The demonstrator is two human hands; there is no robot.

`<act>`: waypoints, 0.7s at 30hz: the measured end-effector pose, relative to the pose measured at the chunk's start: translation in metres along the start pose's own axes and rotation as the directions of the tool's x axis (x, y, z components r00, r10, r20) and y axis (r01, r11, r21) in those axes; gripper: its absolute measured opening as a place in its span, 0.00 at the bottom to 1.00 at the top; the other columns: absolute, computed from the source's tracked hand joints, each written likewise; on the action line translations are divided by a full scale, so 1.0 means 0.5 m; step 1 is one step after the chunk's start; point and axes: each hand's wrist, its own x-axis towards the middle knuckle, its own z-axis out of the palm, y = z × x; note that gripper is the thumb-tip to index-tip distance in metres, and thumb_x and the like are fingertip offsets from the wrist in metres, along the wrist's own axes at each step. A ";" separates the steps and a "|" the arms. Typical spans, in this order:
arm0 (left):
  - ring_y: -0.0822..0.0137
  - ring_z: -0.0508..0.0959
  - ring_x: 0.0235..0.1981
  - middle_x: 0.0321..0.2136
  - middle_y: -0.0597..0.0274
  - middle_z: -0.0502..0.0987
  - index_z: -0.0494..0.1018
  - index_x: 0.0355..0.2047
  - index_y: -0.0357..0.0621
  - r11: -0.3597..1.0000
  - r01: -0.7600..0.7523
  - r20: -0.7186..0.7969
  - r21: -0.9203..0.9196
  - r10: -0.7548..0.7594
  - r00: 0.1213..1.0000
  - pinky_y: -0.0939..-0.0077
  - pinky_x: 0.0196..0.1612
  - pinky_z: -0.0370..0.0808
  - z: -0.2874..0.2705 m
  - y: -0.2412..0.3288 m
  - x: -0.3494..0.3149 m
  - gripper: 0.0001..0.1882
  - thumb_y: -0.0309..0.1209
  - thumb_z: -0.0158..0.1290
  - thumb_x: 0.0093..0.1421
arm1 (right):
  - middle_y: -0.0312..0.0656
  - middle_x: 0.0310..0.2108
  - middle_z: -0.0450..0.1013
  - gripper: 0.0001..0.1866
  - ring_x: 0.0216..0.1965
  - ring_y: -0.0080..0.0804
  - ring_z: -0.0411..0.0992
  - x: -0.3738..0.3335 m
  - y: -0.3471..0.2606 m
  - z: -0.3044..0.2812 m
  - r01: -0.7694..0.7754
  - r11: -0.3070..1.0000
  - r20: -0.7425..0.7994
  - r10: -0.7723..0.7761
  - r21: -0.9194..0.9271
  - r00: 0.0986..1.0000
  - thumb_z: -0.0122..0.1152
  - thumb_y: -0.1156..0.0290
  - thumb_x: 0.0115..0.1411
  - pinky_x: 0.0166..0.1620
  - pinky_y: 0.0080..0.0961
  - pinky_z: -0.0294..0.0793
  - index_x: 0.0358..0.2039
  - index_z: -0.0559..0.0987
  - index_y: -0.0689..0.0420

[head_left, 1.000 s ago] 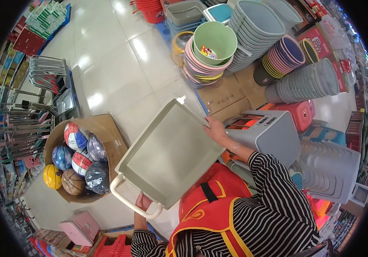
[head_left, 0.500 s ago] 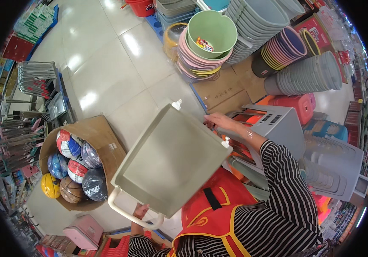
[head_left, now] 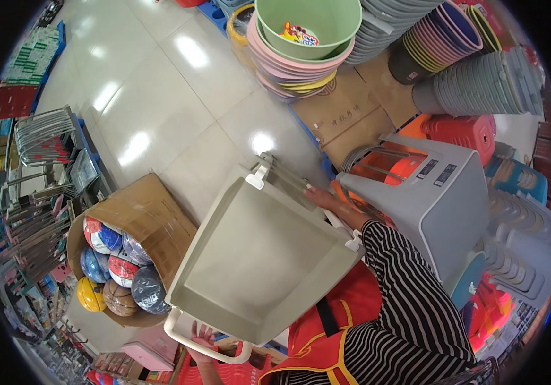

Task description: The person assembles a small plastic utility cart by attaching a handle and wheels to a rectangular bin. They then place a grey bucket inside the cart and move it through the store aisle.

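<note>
In front of me a beige plastic storage cart [head_left: 249,250] is tilted, its shallow top tray facing up. A curved white handle [head_left: 206,343] sits on its near left end, and white clips mark its far corners. Part of a lower tier shows behind the far right edge. My right hand [head_left: 322,197] grips the cart at that side, fingertips partly hidden. Beyond the white handle, my left hand [head_left: 202,339] is open with fingers spread, close to the cart's near end. Whether it touches the cart I cannot tell.
A cardboard box [head_left: 150,218] of wrapped balls stands left of the cart. Grey plastic stools [head_left: 436,192] are close on the right. Stacked green and pink tubs [head_left: 304,45] stand ahead on flattened cardboard [head_left: 346,115]. Red plastic goods [head_left: 224,369] lie near my left arm.
The cart has tipped, and its lower tier now shows at the far right. My left hand has moved off the tray edge, fingers spreading. The right hand stays at the cart's side.
</note>
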 end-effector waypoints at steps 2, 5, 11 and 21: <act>0.46 0.73 0.48 0.48 0.43 0.71 0.56 0.59 0.45 0.998 -0.054 0.082 -0.036 0.057 0.995 0.56 0.44 0.76 0.043 0.015 -0.022 0.39 0.62 0.40 0.57 | 0.55 0.42 0.71 0.31 0.47 0.51 0.68 0.020 0.014 0.018 -0.040 0.999 0.000 0.040 -0.019 0.999 0.45 0.45 0.58 0.49 0.41 0.66 0.46 0.71 0.63; 0.54 0.78 0.39 0.44 0.48 0.74 0.61 0.55 0.46 0.986 -0.114 -0.066 0.123 0.123 0.990 0.67 0.37 0.78 0.110 0.016 -0.042 0.29 0.51 0.44 0.61 | 0.54 0.40 0.71 0.27 0.46 0.51 0.69 -0.006 -0.043 0.003 -0.006 0.992 -0.055 -0.001 -0.129 0.998 0.52 0.51 0.55 0.49 0.41 0.66 0.44 0.71 0.62; 0.64 0.79 0.30 0.40 0.53 0.77 0.67 0.49 0.46 0.901 -0.058 -0.163 0.431 0.141 0.976 0.81 0.26 0.76 0.043 0.025 -0.041 0.16 0.35 0.49 0.62 | 0.54 0.40 0.71 0.17 0.43 0.52 0.70 0.006 -0.044 0.021 0.241 0.967 -0.270 -0.255 -0.085 0.928 0.57 0.66 0.50 0.45 0.43 0.68 0.39 0.72 0.61; 0.75 0.70 0.14 0.17 0.65 0.70 0.68 0.33 0.46 0.919 -0.107 -0.308 0.380 0.235 0.922 0.85 0.14 0.68 0.000 0.053 -0.049 0.07 0.27 0.54 0.55 | 0.53 0.38 0.72 0.14 0.41 0.52 0.71 -0.052 -0.112 0.016 0.206 0.976 -0.279 -0.219 -0.077 0.935 0.53 0.75 0.50 0.44 0.41 0.70 0.40 0.71 0.60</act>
